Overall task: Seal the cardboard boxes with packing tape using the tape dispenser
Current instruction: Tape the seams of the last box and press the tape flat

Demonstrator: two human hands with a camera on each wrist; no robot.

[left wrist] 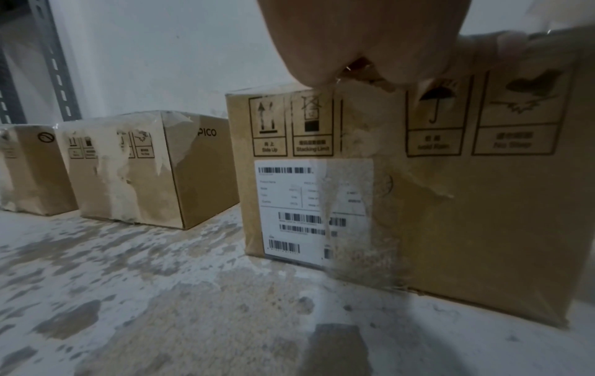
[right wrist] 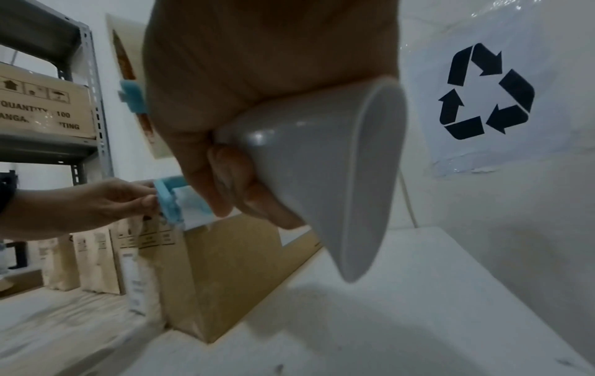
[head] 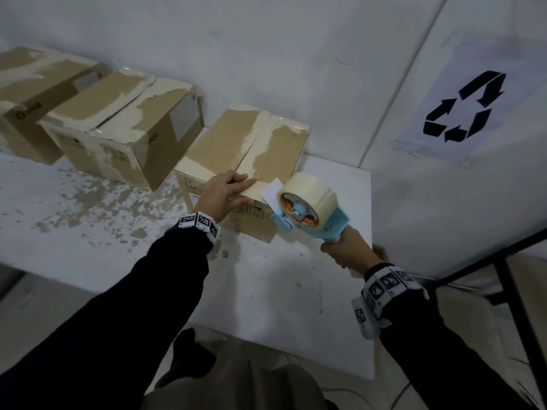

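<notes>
Three cardboard boxes stand in a row on a white table [head: 281,291]. The nearest box [head: 231,149] [left wrist: 450,216] [right wrist: 225,267] has closed flaps with old tape residue. My left hand [head: 225,189] [left wrist: 354,45] [right wrist: 90,206] lies on that box's top front edge, fingers straight on top and thumb down the front face. My right hand [head: 344,250] [right wrist: 257,76] grips the handle of the blue tape dispenser [head: 307,208] [right wrist: 167,203]. The dispenser carries a roll of clear tape, and its front end sits at the box's front right corner, close to my left fingertips.
The middle box [head: 124,137] [left wrist: 144,173] and the far box [head: 32,93] [left wrist: 29,173] sit to the left against the wall. A recycling sign [head: 464,108] [right wrist: 486,94] hangs at the right. Metal shelving [right wrist: 93,89] stands beyond the boxes. A black frame [head: 503,279] stands past the table's right edge.
</notes>
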